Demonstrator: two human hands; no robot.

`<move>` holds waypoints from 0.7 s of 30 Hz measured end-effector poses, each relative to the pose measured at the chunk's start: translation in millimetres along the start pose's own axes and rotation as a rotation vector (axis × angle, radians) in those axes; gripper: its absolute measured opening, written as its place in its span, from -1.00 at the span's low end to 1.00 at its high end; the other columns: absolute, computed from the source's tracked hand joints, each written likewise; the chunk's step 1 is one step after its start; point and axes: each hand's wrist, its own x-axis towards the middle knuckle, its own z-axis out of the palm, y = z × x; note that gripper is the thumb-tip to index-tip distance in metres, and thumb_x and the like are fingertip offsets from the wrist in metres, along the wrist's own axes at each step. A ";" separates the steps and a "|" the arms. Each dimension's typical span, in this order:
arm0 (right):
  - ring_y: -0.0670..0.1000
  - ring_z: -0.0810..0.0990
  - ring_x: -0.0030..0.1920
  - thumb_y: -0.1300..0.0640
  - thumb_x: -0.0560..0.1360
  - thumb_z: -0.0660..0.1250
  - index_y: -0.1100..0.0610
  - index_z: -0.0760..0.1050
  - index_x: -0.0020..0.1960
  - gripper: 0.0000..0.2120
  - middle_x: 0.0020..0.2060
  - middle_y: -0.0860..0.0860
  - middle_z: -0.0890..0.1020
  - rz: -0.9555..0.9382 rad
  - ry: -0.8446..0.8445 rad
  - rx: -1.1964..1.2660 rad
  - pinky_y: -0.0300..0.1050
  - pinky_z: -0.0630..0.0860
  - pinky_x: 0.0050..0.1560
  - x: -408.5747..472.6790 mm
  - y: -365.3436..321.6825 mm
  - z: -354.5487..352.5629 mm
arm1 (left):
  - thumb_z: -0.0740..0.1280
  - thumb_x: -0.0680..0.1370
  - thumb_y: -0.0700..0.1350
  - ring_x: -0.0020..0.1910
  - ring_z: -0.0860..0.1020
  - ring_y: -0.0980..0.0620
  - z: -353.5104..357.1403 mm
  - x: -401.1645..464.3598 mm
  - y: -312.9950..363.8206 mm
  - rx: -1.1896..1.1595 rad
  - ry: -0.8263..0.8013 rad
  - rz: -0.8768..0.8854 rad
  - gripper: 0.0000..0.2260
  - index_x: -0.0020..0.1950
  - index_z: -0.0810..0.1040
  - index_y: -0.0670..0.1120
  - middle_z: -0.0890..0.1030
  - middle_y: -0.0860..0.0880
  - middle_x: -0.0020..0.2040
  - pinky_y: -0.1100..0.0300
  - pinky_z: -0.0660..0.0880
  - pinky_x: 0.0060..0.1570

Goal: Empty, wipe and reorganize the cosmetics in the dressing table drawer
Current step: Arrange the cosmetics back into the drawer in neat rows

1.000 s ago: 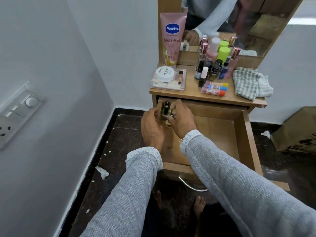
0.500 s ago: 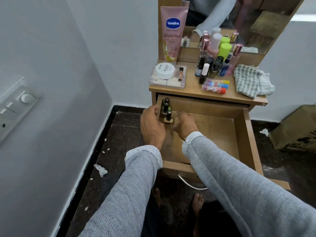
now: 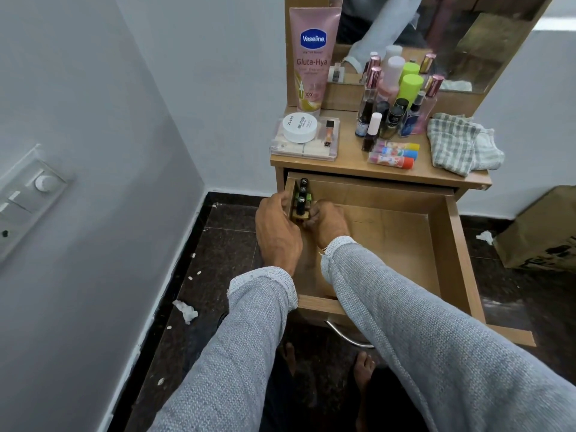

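The wooden drawer point(image 3: 448, 254) of the dressing table stands pulled out, its floor mostly bare. A short row of dark nail polish bottles point(image 3: 301, 196) stands upright along the drawer's left wall at the back. My left hand point(image 3: 277, 235) reaches over that wall, fingers curled against the nearest bottle. My right hand point(image 3: 328, 224) is inside the drawer, and its curled fingertips pinch the same bottle's gold base from the right. On the tabletop point(image 3: 349, 165) stand a pink Vaseline tube point(image 3: 313, 57), a white jar point(image 3: 300, 127) on a clear case, grouped bottles point(image 3: 389, 101), coloured lip balms point(image 3: 393, 155) and a checked cloth point(image 3: 461, 144).
A mirror point(image 3: 452, 35) backs the table. The wall with a switch panel point(image 3: 28, 194) is close on the left. A cardboard box point(image 3: 542, 232) sits on the dark floor at right, and paper scraps point(image 3: 185, 310) lie on the left. My bare feet show below the drawer's metal handle point(image 3: 346, 336).
My right hand has come down off the bottle tops to the base of the nearest bottle, uncovering the row. My left hand has stayed at the drawer's left wall.
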 end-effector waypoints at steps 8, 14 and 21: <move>0.06 0.52 -0.20 0.23 0.42 0.47 0.01 0.36 -0.34 -0.67 -0.22 0.06 0.58 -0.021 -0.005 0.015 -0.08 0.52 -0.01 -0.4 0.6 0.3 | 0.27 0.54 -0.38 0.19 0.52 0.03 0.2 -0.8 0.7 0.027 0.000 0.011 -0.66 0.28 0.54 -0.13 0.56 -0.06 0.19 0.19 0.51 0.19; 0.07 0.52 -0.20 0.17 0.42 0.48 0.02 0.34 -0.37 -0.66 -0.25 0.05 0.56 -0.020 0.004 -0.012 -0.05 0.53 0.01 1.6 0.8 0.3 | 0.26 0.53 -0.39 0.19 0.53 0.01 1.0 -0.2 -0.9 0.029 0.005 0.023 -0.66 0.26 0.55 -0.14 0.57 -0.07 0.18 0.22 0.49 0.17; 0.11 0.58 -0.16 0.12 0.39 0.51 0.06 0.35 -0.39 -0.65 -0.19 0.11 0.61 0.013 -0.008 -0.044 -0.05 0.56 0.05 3.5 2.0 -1.3 | 0.24 0.54 -0.38 0.16 0.53 0.02 3.0 -0.3 -3.5 0.022 0.014 0.040 -0.67 0.24 0.56 -0.11 0.58 -0.05 0.14 0.19 0.50 0.15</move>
